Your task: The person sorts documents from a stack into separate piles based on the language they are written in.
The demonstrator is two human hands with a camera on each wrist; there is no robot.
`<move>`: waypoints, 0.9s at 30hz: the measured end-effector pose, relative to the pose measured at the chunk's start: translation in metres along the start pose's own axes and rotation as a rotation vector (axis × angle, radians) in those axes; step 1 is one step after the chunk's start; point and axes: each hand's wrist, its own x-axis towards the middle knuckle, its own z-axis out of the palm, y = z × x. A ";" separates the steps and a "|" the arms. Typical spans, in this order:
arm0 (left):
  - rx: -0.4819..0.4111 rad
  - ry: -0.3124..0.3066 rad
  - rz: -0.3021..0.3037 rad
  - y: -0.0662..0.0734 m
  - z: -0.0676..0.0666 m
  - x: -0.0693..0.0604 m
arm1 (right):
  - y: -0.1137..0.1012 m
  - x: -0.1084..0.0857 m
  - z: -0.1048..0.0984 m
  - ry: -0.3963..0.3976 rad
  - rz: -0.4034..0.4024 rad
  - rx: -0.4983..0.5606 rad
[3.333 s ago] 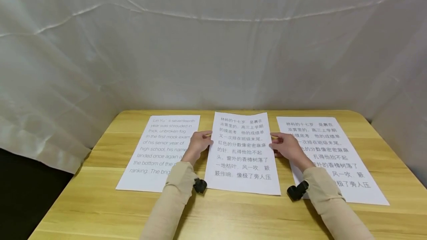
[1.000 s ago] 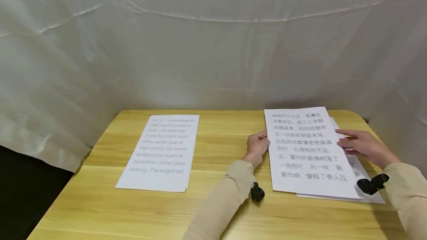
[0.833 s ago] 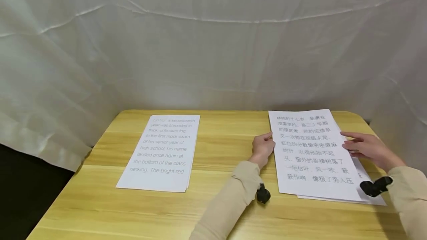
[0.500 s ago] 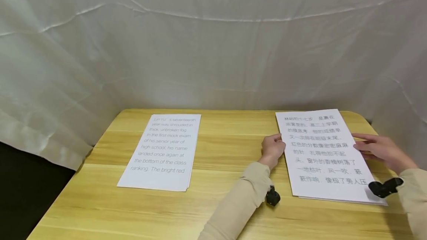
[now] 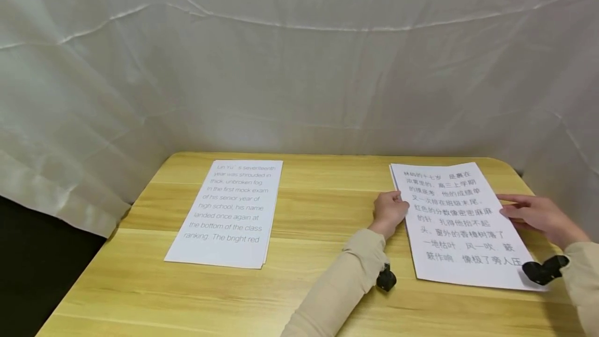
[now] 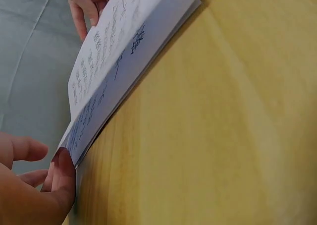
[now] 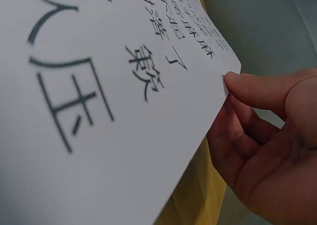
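A white sheet of paper (image 5: 460,225) printed with Chinese characters lies over the right part of the table, covering the paper beneath it. My left hand (image 5: 390,213) pinches its left edge, while my right hand (image 5: 540,216) pinches its right edge between thumb and fingers. In the left wrist view the sheet's near side is lifted a little off the paper (image 6: 130,88) below, which also bears print. Up close in the right wrist view, my thumb (image 7: 255,88) presses on the upper face of the sheet and the other fingers curl behind it.
On the left of the wooden table (image 5: 323,212) lies a small stack of paper (image 5: 220,248) with English print on top, its sheets slightly offset. A pale fabric curtain (image 5: 299,87) hangs behind the table and along both sides. A dark area (image 5: 33,269) shows beyond the left edge.
Both hands have carried the Chinese-printed sheet from the middle of the table to the right, onto the other Chinese-printed sheet. In the last half second it has come slightly nearer and lower.
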 end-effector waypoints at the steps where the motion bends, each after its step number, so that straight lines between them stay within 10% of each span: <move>1: 0.001 -0.004 -0.001 0.000 0.000 0.000 | 0.000 0.000 0.000 0.002 -0.003 -0.006; 10: 0.000 -0.058 0.006 -0.002 -0.003 -0.002 | 0.001 -0.004 0.002 0.042 -0.016 -0.048; 19: 0.190 -0.193 0.063 0.004 -0.020 -0.007 | 0.008 -0.007 0.009 0.084 -0.051 -0.069; 27: 0.293 -0.385 0.050 0.015 -0.062 -0.006 | -0.020 -0.026 0.026 0.193 -0.154 -0.400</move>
